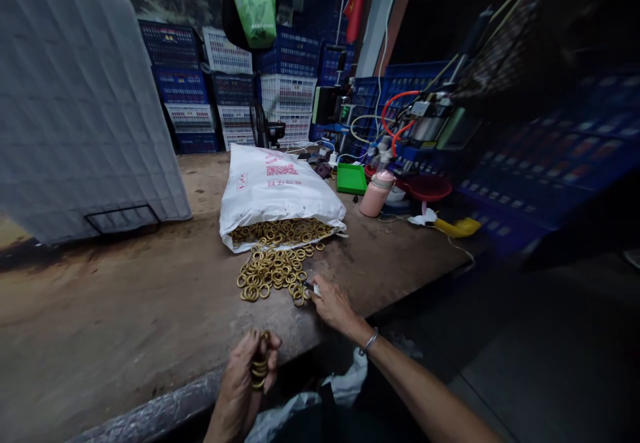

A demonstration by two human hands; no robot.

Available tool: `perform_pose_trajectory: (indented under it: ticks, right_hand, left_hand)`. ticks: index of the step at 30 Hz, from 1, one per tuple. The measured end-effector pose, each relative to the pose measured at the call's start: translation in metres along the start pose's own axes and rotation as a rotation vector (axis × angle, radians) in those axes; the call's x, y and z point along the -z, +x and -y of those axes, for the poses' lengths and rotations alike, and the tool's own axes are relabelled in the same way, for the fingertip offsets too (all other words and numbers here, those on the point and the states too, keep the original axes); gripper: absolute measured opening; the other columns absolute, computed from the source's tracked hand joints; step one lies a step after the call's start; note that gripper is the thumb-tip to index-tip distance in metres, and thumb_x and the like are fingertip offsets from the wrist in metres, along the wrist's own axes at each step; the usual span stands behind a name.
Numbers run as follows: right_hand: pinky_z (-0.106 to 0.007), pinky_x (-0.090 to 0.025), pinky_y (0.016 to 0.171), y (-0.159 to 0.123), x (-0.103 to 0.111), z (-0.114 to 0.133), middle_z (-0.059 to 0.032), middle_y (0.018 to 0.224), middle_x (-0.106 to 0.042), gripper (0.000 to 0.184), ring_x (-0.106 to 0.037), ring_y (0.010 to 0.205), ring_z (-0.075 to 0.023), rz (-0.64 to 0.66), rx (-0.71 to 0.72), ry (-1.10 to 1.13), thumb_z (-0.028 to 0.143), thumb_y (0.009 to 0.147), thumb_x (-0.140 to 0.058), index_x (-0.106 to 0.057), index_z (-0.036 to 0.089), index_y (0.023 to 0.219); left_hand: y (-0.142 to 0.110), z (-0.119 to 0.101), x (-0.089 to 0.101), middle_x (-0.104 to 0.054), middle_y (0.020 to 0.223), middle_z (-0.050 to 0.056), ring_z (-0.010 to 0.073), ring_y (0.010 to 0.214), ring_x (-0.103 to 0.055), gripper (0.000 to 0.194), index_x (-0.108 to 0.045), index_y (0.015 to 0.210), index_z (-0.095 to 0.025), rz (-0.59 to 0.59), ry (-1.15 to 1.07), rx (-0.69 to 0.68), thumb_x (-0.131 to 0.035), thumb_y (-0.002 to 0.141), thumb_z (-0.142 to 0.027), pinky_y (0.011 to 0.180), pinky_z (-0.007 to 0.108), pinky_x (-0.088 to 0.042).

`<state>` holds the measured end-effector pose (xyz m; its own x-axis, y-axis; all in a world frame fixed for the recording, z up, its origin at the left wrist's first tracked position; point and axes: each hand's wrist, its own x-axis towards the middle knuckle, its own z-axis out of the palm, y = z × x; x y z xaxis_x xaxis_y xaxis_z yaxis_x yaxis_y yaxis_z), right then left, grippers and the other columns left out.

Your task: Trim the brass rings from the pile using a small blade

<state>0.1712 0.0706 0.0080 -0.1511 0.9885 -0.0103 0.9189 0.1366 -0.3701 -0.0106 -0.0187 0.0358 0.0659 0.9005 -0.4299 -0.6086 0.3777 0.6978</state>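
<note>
My left hand (245, 370) is closed around several brass rings (259, 371), stacked between fingers and palm near the table's front edge. My right hand (333, 302) pinches a small tool (313, 288) with a dark tip and a pale part. Its kind is too small to make out. The tip reaches the right side of a loose pile of brass rings (273, 271) on the table. Behind the pile lies a white woven sack (287, 193) with red print, its open mouth facing me and more rings inside it.
On the brown table (165, 303), a pink bottle (377, 194), a green tray (351, 178) and a red dish (427, 188) stand at the back right. Beyond is a machine with orange hoses (400, 113). A ribbed pale panel (85, 96) rises at left. Stacked crates (287, 90) line the back.
</note>
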Motion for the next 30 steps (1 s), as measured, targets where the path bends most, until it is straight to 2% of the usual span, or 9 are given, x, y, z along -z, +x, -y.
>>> perform_pose_trajectory:
  ticks: [3,8,13,16,19,23,26,30]
  right_hand:
    - [-0.023,-0.030,0.062,0.002,0.002,-0.001,-0.0039,0.093,-0.061,0.022,-0.056,0.082,-0.0165,0.026,0.046,0.010,0.028,0.081,-0.044,-0.048,0.022,0.102]
    - [-0.024,-0.030,0.061,0.004,0.002,0.002,-0.0028,0.091,-0.061,0.021,-0.056,0.081,-0.0167,0.039,0.064,-0.008,0.028,0.081,-0.044,-0.047,0.023,0.101]
    - [-0.022,-0.027,0.057,0.004,0.000,-0.002,-0.0020,0.081,-0.060,0.015,-0.054,0.071,-0.0148,0.019,0.010,0.048,0.024,0.078,-0.046,-0.046,0.020,0.093]
    - [-0.021,-0.028,0.056,0.000,-0.001,0.002,0.0004,0.072,-0.055,0.006,-0.049,0.064,-0.0117,-0.014,0.031,0.212,0.018,0.078,-0.043,-0.045,0.019,0.084]
    - [-0.019,-0.030,0.055,-0.009,0.002,0.017,0.0038,0.065,-0.048,0.005,-0.044,0.060,-0.0095,-0.040,0.110,0.471,0.021,0.079,-0.041,-0.043,0.019,0.075]
    - [-0.018,-0.031,0.052,-0.023,0.009,0.042,0.0061,0.060,-0.044,0.004,-0.041,0.054,-0.0077,0.074,0.167,0.717,0.021,0.078,-0.041,-0.042,0.019,0.075]
    - [-0.018,-0.032,0.054,-0.031,0.012,0.054,0.0063,0.059,-0.044,0.003,-0.042,0.055,-0.0077,0.109,0.213,0.735,0.020,0.077,-0.043,-0.044,0.019,0.075]
    - [-0.018,-0.031,0.054,-0.035,0.011,0.057,0.0061,0.059,-0.044,0.004,-0.042,0.058,-0.0080,0.137,0.232,0.723,0.020,0.077,-0.044,-0.045,0.018,0.073]
  left_hand:
    - [0.003,0.002,0.002,-0.060,0.065,0.002,0.0055,0.044,-0.044,0.029,-0.056,0.068,-0.014,-0.049,-0.023,0.016,-0.069,0.060,-0.039,0.035,0.015,-0.027]
    - [0.005,0.003,0.004,-0.060,0.063,-0.001,0.0078,0.047,-0.049,0.038,-0.060,0.085,-0.020,-0.075,-0.110,0.065,-0.075,0.052,-0.031,0.037,0.015,-0.030]
    - [0.010,0.009,0.009,-0.062,0.068,0.004,0.0112,0.056,-0.055,0.027,-0.061,0.067,-0.014,-0.052,-0.212,0.147,-0.077,0.050,-0.028,0.040,0.017,-0.035]
    - [0.015,0.018,0.011,-0.063,0.070,0.005,0.0128,0.059,-0.057,0.027,-0.059,0.066,-0.013,-0.095,-0.211,0.164,-0.078,0.050,-0.023,0.040,0.017,-0.036]
    - [0.017,0.025,0.009,-0.059,0.065,0.001,0.0098,0.056,-0.054,0.025,-0.057,0.067,-0.014,-0.061,-0.181,0.084,-0.075,0.056,-0.027,0.038,0.015,-0.034]
    - [0.014,0.026,0.001,-0.053,0.059,-0.003,0.0066,0.048,-0.048,0.027,-0.055,0.077,-0.016,-0.044,-0.056,-0.073,-0.067,0.065,-0.037,0.035,0.014,-0.031]
    - [0.011,0.026,-0.003,-0.050,0.054,-0.006,0.0051,0.042,-0.042,0.032,-0.053,0.088,-0.019,-0.058,0.029,-0.147,-0.064,0.067,-0.041,0.035,0.013,-0.028]
    - [0.007,0.027,-0.004,-0.044,0.045,-0.009,0.0030,0.035,-0.033,0.033,-0.051,0.080,-0.018,-0.085,0.165,-0.152,-0.061,0.067,-0.047,0.034,0.013,-0.023]
